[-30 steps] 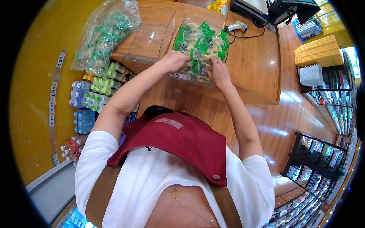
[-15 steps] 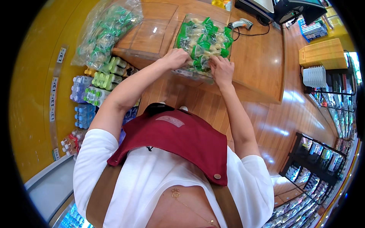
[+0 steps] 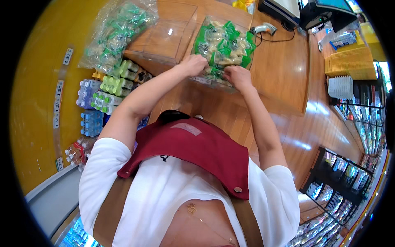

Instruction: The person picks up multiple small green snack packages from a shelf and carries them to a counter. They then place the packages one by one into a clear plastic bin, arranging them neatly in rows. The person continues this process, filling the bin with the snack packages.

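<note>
Small snack packets [image 3: 224,43], green with see-through film over pale pieces, fill a see-through plastic box [image 3: 218,83] on the wooden counter [image 3: 282,70]. My left hand [image 3: 195,65] is over the box's near left part, its fingers curled down onto a packet there. At the near right part, my right hand [image 3: 238,77] pinches the edge of a packet with bent fingers. Both hands stay low at the near side of the heap. The fingertips are partly hidden among the film.
Left of the box stands a see-through divided bin [image 3: 166,35], then a large plastic bag [image 3: 119,37] of similar packets. Bottle packs [image 3: 115,85] stack below it. A corded scanner [image 3: 264,28] and a till screen [image 3: 327,12] are at the far right, yellow baskets [image 3: 349,64] beyond.
My right hand has drawn slightly down toward the box's near edge. My left hand has barely shifted and stays at the packets. The whole view has moved a little.
</note>
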`<state>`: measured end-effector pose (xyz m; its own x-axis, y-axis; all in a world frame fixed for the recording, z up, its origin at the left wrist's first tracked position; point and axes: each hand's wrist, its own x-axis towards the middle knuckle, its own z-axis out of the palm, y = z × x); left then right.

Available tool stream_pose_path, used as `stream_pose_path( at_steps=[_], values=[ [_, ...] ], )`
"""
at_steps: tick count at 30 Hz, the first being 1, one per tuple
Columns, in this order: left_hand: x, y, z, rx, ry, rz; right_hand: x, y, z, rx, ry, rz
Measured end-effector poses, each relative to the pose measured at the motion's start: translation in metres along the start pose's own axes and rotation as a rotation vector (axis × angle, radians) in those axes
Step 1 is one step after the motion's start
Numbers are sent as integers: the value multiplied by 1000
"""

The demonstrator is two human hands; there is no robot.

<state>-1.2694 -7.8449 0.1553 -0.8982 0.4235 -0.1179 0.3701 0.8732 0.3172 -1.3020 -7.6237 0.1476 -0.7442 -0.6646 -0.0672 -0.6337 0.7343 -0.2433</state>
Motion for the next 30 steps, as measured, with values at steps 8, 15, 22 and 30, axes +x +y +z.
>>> stream_pose_path(
  at_steps=[8, 15, 22, 30],
  values=[
    [-11, -2, 2, 35, 30, 22, -24, -10, -15, -147, 99, -65],
    [-6, -11, 29, 91, 83, 30, -23, 6, 1, -196, 159, -217],
    [-1, 2, 8, 29, -49, 22, -7, 11, -2, -304, -130, -100],
    [-44, 8, -11, -286, 216, 19, -39, -12, -17, -249, 151, -67]
  ],
)
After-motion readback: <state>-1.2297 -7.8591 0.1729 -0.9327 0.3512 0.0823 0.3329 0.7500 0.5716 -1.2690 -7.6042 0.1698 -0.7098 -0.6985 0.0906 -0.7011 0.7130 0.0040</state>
